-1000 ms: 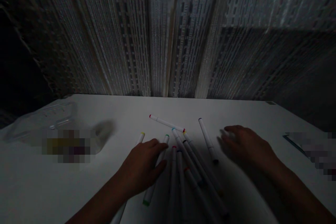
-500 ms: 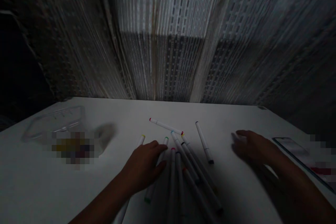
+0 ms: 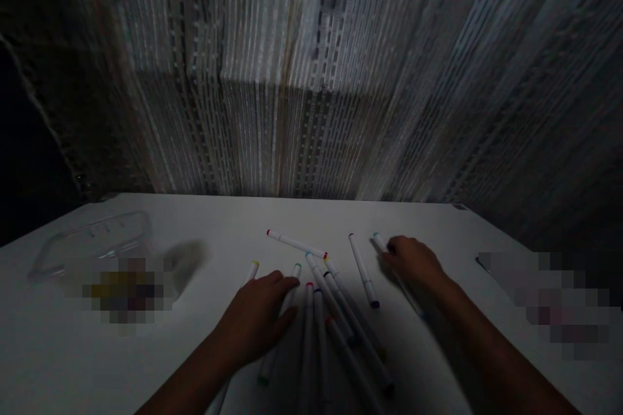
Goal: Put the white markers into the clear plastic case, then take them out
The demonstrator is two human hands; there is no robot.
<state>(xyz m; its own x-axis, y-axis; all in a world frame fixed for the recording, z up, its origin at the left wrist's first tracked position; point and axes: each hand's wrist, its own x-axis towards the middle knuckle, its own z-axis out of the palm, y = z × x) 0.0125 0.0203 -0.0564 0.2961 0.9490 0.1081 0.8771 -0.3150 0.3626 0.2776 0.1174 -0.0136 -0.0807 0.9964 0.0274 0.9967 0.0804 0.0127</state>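
My right hand (image 3: pixel 416 262) has its fingers closed around a white marker with light blue ends (image 3: pixel 405 292), at table level. To the left of it lies a marker with dark ends (image 3: pixel 363 271). My left hand (image 3: pixel 256 314) rests palm down, thumb and index finger apart, over a yellow-tipped marker (image 3: pixel 252 272) and against a green-tipped marker (image 3: pixel 268 363). Between my hands several white markers lie side by side and partly overlapping, among them a pink-tipped marker (image 3: pixel 307 343) and an orange-tipped marker (image 3: pixel 353 363). Beyond them a red-ended marker (image 3: pixel 296 243) lies crosswise.
At the left of the white table (image 3: pixel 219 220) is a clear plastic case (image 3: pixel 90 233), with a blurred-out patch over its front. Another blurred-out object (image 3: pixel 540 298) lies at the right edge. A striped woven curtain (image 3: pixel 292 136) hangs behind the table.
My right hand has moved left, nearer the dark-ended marker, and the light-blue-ended marker now shows clearly in its fingers. My left hand stays over the same markers. The view has shifted slightly.
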